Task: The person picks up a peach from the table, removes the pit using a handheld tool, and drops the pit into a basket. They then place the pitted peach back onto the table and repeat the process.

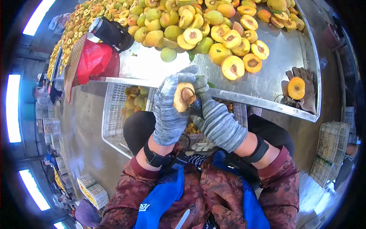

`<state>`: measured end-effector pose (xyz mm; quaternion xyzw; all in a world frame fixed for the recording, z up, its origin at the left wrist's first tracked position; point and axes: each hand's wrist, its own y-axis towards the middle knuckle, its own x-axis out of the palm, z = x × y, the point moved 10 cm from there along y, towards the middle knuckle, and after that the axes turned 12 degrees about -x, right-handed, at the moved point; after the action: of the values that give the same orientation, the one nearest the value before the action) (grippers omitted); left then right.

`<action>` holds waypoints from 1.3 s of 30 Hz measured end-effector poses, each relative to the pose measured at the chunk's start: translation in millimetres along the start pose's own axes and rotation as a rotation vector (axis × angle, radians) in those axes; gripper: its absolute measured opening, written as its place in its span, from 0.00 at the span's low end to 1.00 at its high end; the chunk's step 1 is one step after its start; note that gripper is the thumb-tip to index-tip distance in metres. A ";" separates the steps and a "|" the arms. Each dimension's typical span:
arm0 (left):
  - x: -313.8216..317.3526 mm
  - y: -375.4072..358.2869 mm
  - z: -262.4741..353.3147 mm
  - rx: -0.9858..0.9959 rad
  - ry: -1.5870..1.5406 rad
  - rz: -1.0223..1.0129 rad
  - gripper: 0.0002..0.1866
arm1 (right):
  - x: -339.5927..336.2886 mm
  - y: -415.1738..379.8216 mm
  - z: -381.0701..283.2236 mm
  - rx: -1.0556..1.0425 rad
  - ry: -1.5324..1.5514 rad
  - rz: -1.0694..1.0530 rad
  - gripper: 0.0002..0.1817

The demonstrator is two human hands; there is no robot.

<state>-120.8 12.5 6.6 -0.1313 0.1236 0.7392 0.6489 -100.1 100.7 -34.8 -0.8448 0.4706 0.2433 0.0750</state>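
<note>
My left hand (167,110), in a grey knitted glove, wraps its fingers round a halved peach (179,97) with the cut face turned to the right. The brown pit hollow shows in that face. My right hand (223,122), gloved the same way, closes on a black-handled pitting tool (196,108) whose tip meets the peach at the pit. Most of the tool is hidden by the fingers and the fruit. Both hands are together just over the near edge of the metal table (263,87).
Whole and halved peaches (190,35) are heaped on the table. A spare glove (307,91) lies at right with a peach half (296,88) on it. Below stands a white crate (114,114) holding peaches. A red bag (93,59) and black flask (114,33) are at left.
</note>
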 end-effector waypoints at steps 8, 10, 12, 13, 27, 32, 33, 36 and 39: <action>-2.0 -7.5 -10.5 0.070 0.038 0.031 0.11 | 5.2 -3.8 5.7 0.008 0.088 0.009 0.37; -2.3 -23.4 24.0 0.441 0.143 0.113 0.10 | 4.1 -3.9 6.3 0.002 0.086 0.029 0.36; -3.8 -18.4 15.8 0.323 0.088 0.091 0.09 | 4.6 -3.2 7.3 0.037 0.090 0.002 0.35; -5.1 -13.4 5.9 0.213 0.030 0.081 0.09 | 5.3 -4.9 8.2 0.043 0.093 0.002 0.35; 14.7 9.3 8.8 0.311 -0.014 -0.370 0.09 | 12.9 -12.6 11.1 0.108 0.146 -0.052 0.36; 7.3 -7.7 32.4 0.669 0.145 -0.190 0.13 | 10.2 -12.1 10.9 0.141 0.140 -0.041 0.35; 6.5 -7.9 37.6 0.669 0.145 -0.185 0.13 | 14.5 -12.1 16.1 0.176 0.133 -0.068 0.35; 22.6 4.8 28.8 0.277 -0.180 -0.505 0.12 | 24.6 -12.9 24.7 0.137 0.159 -0.054 0.36; 24.6 12.3 8.2 -0.037 -0.308 -0.487 0.13 | 20.7 -12.0 19.2 0.058 0.180 -0.015 0.37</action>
<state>-136.3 36.6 5.7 -0.0550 -0.0252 0.5752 0.8158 -87.5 98.3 -62.7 -0.8641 0.4761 0.1523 0.0588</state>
